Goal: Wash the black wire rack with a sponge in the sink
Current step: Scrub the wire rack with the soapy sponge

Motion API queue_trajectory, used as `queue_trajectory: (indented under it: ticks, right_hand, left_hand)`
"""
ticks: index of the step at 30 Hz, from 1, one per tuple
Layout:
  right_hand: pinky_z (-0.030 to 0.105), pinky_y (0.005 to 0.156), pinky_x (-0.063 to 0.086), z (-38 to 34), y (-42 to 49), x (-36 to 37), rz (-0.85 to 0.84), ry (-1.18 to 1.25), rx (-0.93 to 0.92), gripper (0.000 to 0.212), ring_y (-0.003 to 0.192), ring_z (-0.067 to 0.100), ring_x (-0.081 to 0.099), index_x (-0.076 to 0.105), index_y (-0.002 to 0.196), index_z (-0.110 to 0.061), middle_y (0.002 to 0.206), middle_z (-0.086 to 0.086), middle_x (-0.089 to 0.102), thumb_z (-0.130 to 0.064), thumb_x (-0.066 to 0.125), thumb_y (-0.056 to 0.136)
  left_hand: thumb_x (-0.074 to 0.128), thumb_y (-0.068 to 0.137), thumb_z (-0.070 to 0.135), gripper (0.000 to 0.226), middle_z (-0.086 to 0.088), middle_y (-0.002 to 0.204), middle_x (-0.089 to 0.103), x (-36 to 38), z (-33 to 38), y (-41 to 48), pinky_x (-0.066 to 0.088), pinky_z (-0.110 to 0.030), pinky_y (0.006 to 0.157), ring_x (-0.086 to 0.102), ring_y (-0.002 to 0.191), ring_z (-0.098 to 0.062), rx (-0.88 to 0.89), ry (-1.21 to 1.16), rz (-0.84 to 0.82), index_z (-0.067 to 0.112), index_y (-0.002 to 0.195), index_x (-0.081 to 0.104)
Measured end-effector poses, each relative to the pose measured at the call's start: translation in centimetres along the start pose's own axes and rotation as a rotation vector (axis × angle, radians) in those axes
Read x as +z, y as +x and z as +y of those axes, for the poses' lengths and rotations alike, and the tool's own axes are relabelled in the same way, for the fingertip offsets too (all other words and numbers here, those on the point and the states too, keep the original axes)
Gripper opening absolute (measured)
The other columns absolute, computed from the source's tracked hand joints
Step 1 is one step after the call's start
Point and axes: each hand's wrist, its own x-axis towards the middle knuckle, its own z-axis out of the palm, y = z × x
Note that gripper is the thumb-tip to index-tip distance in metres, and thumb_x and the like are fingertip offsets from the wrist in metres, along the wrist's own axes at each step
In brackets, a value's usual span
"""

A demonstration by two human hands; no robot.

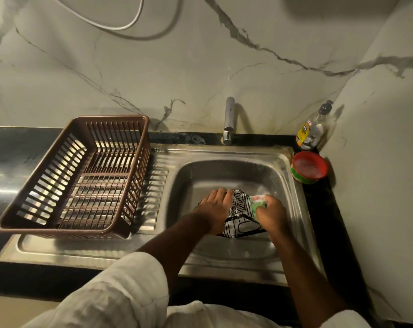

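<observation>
The black wire rack (239, 220) lies in the steel sink (293, 185), streaked with white foam. My left hand (215, 208) lies over the rack's left side, fingers curled over its top edge, holding it in place. My right hand (270, 215) grips a green sponge (259, 202) with foam on it and presses it against the rack's upper right part. Both hands cover much of the rack.
A brown plastic dish basket (77, 176) stands on the drainboard left of the basin. The tap (228, 120) rises behind the sink, with no water running. A clear soap bottle (313, 129) and a red and green tub (309, 167) sit at the right corner by the wall.
</observation>
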Motion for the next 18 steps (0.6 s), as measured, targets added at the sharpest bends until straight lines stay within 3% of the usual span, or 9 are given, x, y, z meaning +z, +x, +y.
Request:
queue_trajectory:
  ticks: [5, 8, 10, 13, 15, 18]
  right_hand:
    - [0.028, 0.067, 0.052, -0.6, 0.7, -0.6, -0.129, 0.227, 0.096, 0.025, 0.08, 0.016, 0.065, 0.073, 0.102, -0.017, 0.09, 0.0, 0.071, -0.009, 0.053, 0.088]
    - [0.046, 0.092, 0.054, -0.7, 1.4, -1.9, -0.271, 0.357, 0.199, 0.015, 0.099, 0.027, 0.064, 0.066, 0.092, -0.008, 0.107, 0.013, 0.068, -0.005, 0.051, 0.09]
    - [0.049, 0.099, 0.051, -0.6, 1.7, -2.9, -0.441, 0.457, 0.197, 0.02, 0.101, 0.027, 0.066, 0.065, 0.101, -0.004, 0.11, 0.013, 0.069, 0.003, 0.046, 0.096]
    - [0.04, 0.097, 0.053, -0.8, 1.4, -3.8, -0.592, 0.393, 0.135, 0.051, 0.106, 0.023, 0.066, 0.059, 0.124, -0.009, 0.115, 0.003, 0.066, 0.02, 0.036, 0.09]
    - [0.032, 0.085, 0.057, -0.8, 1.3, -3.6, -0.586, 0.298, 0.088, 0.051, 0.102, 0.019, 0.068, 0.061, 0.124, -0.012, 0.112, -0.001, 0.067, 0.021, 0.04, 0.09]
    - [0.032, 0.08, 0.059, -0.5, 1.4, -2.7, -0.506, 0.195, 0.044, 0.04, 0.087, 0.016, 0.071, 0.066, 0.115, -0.013, 0.098, 0.002, 0.072, 0.015, 0.052, 0.091]
  left_hand:
    - [0.063, 0.08, 0.014, 0.095, -0.022, 0.152, 0.025, -0.3, 0.1, -0.1, 0.032, -0.051, 0.117, 0.026, 0.141, -0.04, 0.023, 0.012, -0.044, -0.003, 0.156, 0.008]
    - [0.06, 0.08, 0.014, 0.094, -0.024, 0.152, 0.025, 0.1, -0.6, -0.1, 0.03, -0.052, 0.118, 0.025, 0.143, -0.042, 0.012, -0.007, -0.03, -0.005, 0.156, 0.007]
    - [0.058, 0.081, 0.015, 0.093, -0.025, 0.154, 0.024, 0.2, -1.2, -0.2, 0.028, -0.051, 0.119, 0.024, 0.144, -0.043, 0.003, -0.006, -0.032, -0.005, 0.155, 0.006]
    - [0.057, 0.081, 0.016, 0.092, -0.024, 0.153, 0.024, 0.0, -1.3, -0.4, 0.032, -0.049, 0.117, 0.025, 0.142, -0.041, 0.023, 0.013, -0.027, -0.005, 0.155, 0.008]
    - [0.058, 0.081, 0.014, 0.093, -0.023, 0.154, 0.022, -0.1, -1.0, -0.4, 0.032, -0.049, 0.117, 0.024, 0.142, -0.041, 0.041, 0.014, -0.03, -0.005, 0.156, 0.006]
    - [0.059, 0.08, 0.012, 0.093, -0.023, 0.151, 0.025, -0.2, -0.7, -0.2, 0.033, -0.049, 0.116, 0.027, 0.139, -0.039, 0.073, 0.014, -0.015, -0.005, 0.155, 0.008]
